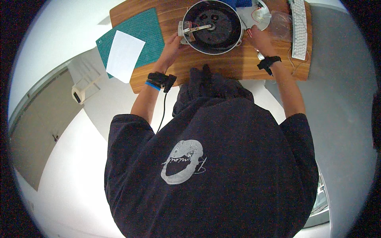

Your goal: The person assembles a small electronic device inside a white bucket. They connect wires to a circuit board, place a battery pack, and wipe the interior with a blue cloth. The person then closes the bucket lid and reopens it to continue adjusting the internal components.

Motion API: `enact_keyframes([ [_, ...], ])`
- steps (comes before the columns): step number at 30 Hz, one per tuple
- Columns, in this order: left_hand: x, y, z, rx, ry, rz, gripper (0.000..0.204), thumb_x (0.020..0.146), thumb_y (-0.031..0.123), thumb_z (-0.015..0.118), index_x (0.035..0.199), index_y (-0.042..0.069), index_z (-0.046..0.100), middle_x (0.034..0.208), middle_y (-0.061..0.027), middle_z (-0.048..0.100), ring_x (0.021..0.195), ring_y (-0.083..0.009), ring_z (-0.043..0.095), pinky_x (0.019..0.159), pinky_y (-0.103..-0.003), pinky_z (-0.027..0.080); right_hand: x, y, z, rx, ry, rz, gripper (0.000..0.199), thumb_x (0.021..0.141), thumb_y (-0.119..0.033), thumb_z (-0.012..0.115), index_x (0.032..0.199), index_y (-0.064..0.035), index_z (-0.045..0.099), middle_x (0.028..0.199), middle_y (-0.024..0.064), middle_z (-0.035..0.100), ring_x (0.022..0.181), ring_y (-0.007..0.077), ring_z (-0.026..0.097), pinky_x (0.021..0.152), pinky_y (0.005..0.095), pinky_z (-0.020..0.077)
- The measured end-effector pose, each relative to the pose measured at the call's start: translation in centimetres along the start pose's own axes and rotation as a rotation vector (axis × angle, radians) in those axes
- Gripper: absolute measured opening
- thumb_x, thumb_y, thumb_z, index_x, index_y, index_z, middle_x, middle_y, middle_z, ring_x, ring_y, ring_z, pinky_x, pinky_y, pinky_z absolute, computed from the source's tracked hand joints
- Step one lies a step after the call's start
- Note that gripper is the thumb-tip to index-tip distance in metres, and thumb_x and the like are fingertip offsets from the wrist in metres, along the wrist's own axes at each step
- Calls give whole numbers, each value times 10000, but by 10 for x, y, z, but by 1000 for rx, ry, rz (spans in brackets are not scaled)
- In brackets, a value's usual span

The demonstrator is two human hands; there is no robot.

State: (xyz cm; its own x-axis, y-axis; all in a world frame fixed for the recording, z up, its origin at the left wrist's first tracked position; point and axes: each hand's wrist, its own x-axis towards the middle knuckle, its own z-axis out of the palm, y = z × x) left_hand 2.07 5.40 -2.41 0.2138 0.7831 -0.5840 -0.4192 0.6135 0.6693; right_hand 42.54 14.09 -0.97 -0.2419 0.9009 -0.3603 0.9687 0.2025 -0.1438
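A round dark-bottomed pan with a pale rim stands at the table's far edge. A small clear-and-white device sits at its left rim, its pale flat arm reaching over to the middle of the pan. My left hand has its fingers closed at the side of this device, partly hidden. To the right of the pan, my right hand is closed near a thin red-and-dark piece; what its fingers hold is too small to make out. Beyond it lies a white round dish with thin wires.
On the left, a green cutting mat carries a white sheet of paper. A white keyboard lines the right edge of the wooden table. Crumpled clear plastic and a blue cloth-like thing lie near the dish.
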Motion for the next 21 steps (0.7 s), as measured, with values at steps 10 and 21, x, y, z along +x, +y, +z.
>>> enact_keyframes([
  [10, 10, -2, -9, -92, -49, -58, 382, 1072, 324, 498, 1368, 96, 578, 1292, -67, 636, 1092, -208, 637, 979, -353, 530, 7, 3, 19, 14, 41, 2, 329, 911, -192, 640, 1088, 15, 455, 908, 286, 676, 885, 491, 664, 731, 585, 504],
  [21, 2, -3, -4, -133, -128, 4, 368, 1082, 277, 472, 1400, 112, 558, 1299, -55, 631, 1138, -212, 620, 1039, -382, 496, -10, -132, -119, 214, 232, -311, 245, 965, -283, 588, 983, -40, 610, 939, 191, 674, 876, 413, 666, 745, 506, 540],
])
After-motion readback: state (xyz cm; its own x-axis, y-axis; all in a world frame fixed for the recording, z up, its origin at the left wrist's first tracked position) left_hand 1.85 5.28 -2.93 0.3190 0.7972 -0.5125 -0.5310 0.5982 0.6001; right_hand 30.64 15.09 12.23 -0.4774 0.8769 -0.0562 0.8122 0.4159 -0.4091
